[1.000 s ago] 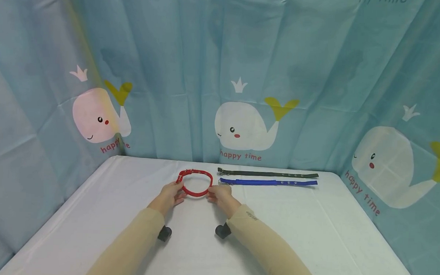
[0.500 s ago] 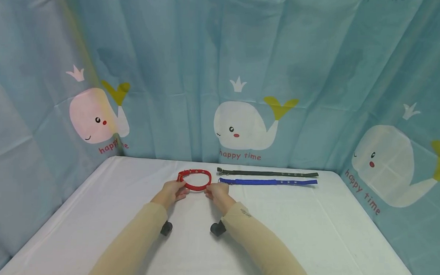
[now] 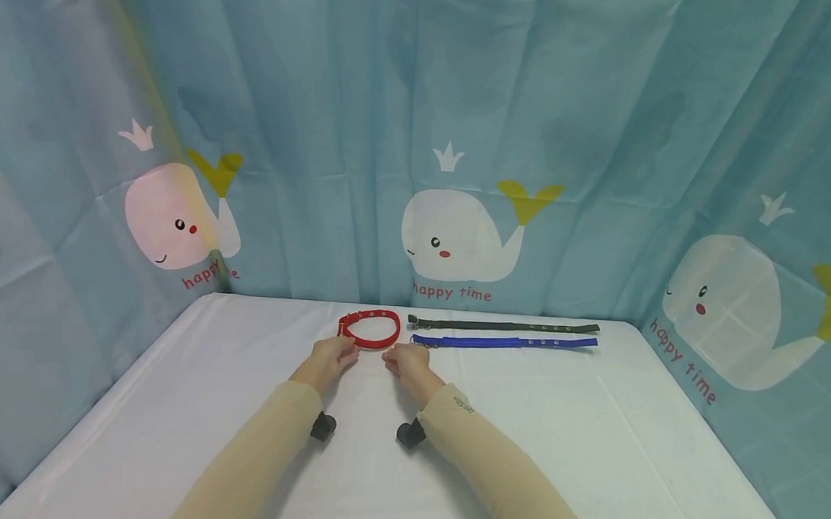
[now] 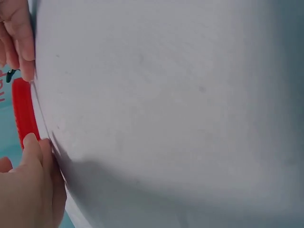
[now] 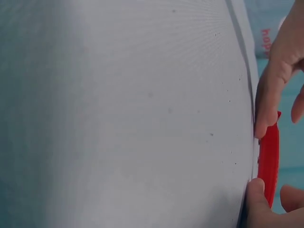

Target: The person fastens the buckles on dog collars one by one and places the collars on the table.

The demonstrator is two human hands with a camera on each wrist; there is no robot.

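Observation:
A red buckled collar [image 3: 378,344] forms a loop near the back of the white table, its buckle toward the left. My left hand [image 3: 322,361] is at the loop's front left; its fingertips meet or nearly meet the band, with loose fingers. Just in front of the loop's right side is my right hand [image 3: 412,364], fingers relaxed, a small gap from the band. In the left wrist view the red collar [image 4: 24,109] shows edge-on between both hands. The right wrist view has the red collar [image 5: 269,164] partly behind fingertips; exact contact is hard to tell.
To the right lie a dark green collar [image 3: 482,325] and, in front of it, a blue collar [image 3: 481,343], both stretched out straight and roughly parallel. A blue curtain [image 3: 365,135] printed with whales hangs behind the white tabletop [image 3: 554,425].
The red collar has shifted away from me toward the table's back edge and sits lower. My right hand has come off the band, and my left hand's grip has loosened.

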